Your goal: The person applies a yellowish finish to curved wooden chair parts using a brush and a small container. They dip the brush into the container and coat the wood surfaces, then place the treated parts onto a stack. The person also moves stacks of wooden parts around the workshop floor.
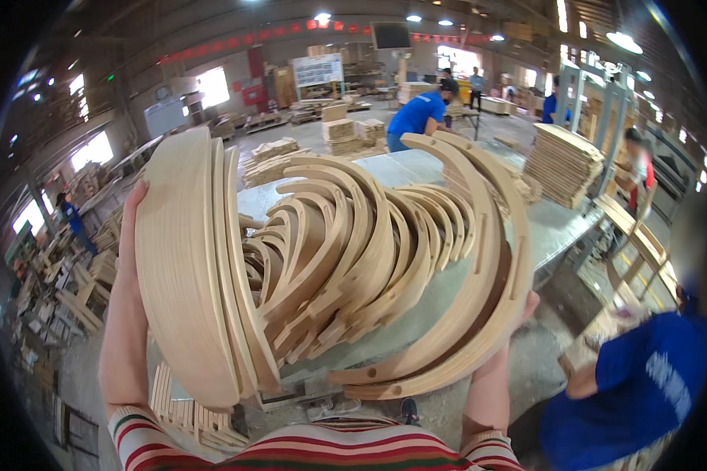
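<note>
My left hand [136, 206] is wrapped round the outer side of several curved wooden pieces [182, 267], held upright and pressed together. Most of its fingers are hidden behind the wood. On the other side, my right hand [531, 304] grips a pair of arc-shaped wooden pieces [504, 235] with drilled holes near their ends; only a bit of that hand shows past the outer curve. Between the two bundles, a row of similar bent wooden arcs [346, 243] stands nested on a metal-topped table [373, 344].
Stacked flat boards [564, 165] stand at the table's far right. A person in a blue shirt [420, 116] bends over behind the table. Close on my right sits another person in blue [632, 385]. Wooden slats [192, 412] lie low at the left, near my arm.
</note>
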A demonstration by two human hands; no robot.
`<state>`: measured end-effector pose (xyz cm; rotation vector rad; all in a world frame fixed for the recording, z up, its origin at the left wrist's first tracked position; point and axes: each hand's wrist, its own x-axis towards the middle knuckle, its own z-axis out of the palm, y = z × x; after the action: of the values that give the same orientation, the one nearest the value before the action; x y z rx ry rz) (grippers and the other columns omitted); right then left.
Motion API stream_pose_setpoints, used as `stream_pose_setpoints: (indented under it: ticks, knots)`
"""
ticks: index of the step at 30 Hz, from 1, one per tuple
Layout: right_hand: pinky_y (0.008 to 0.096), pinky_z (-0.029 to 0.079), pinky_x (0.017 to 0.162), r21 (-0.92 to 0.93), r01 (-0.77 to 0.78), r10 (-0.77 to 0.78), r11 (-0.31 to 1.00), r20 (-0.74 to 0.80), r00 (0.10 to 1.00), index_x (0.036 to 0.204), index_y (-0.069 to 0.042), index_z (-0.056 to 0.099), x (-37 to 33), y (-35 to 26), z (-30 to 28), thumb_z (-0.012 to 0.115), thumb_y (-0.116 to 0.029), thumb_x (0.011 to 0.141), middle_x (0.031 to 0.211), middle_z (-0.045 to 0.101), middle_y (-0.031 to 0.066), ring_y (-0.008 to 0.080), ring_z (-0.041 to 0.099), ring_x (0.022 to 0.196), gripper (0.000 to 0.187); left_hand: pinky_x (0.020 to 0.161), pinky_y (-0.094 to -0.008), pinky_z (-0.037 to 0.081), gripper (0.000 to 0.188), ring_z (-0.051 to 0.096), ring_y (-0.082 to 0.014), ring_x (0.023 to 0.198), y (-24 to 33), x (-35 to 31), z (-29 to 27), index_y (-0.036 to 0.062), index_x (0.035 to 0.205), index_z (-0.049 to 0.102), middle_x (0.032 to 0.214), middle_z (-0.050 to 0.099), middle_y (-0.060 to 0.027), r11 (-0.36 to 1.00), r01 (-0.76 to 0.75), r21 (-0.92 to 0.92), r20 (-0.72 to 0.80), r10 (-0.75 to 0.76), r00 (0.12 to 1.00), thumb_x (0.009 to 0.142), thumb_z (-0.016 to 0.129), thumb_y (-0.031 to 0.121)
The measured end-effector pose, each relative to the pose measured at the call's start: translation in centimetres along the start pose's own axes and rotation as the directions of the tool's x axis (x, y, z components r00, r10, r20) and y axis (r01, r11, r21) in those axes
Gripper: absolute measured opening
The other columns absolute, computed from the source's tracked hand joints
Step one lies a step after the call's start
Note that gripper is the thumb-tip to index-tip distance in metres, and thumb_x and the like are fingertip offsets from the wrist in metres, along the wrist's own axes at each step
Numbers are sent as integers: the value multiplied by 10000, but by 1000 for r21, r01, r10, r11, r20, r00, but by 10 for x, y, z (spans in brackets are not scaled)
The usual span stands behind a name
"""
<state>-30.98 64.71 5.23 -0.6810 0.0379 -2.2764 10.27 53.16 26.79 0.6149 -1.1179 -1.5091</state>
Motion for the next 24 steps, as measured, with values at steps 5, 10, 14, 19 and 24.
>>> stream_pose_setpoints:
  ticks: [5,10,14,19,24]
  knots:
    - [408,400,970,74,-220,215,973,66,974,1298,-74,442,117,56,-24,466,-521,780,1256,508,103,267,498,1124,684,712,-310,552,596,645,-178,823,4,81,66,21,1152,551,1009,632,-98,986,48,162,-107,-30,994,817,531,514]
    - [353,380,971,-433,-409,452,803,-4,892,1277,-58,459,230,99,-87,391,-489,876,1256,502,96,226,480,1141,592,820,-343,509,640,614,-183,937,-6,188,116,49,1203,527,1096,608,-99,890,227,396,-29,-235,972,845,455,575]
    - [341,299,1023,-694,-407,557,595,-9,830,1347,-41,337,241,143,-131,355,-449,915,1354,383,112,226,374,1231,594,985,-382,380,799,460,-237,1170,-108,273,107,50,1366,292,1350,383,-130,592,383,709,-135,-419,898,835,417,633]
    - [331,217,1066,-701,-398,568,592,12,823,1395,-28,206,241,151,-138,329,-430,940,1427,260,116,222,258,1306,619,1051,-394,268,880,243,-263,1319,-176,280,108,141,1448,59,1459,181,-138,171,133,976,-75,-309,948,822,474,599]
    - [331,168,1096,-708,-359,526,608,20,850,1428,-8,120,239,151,-138,319,-406,956,1472,192,132,228,199,1354,648,1057,-366,245,970,292,-250,1294,-164,228,73,69,1440,-11,1422,261,-153,583,295,757,-116,-324,939,805,585,497]
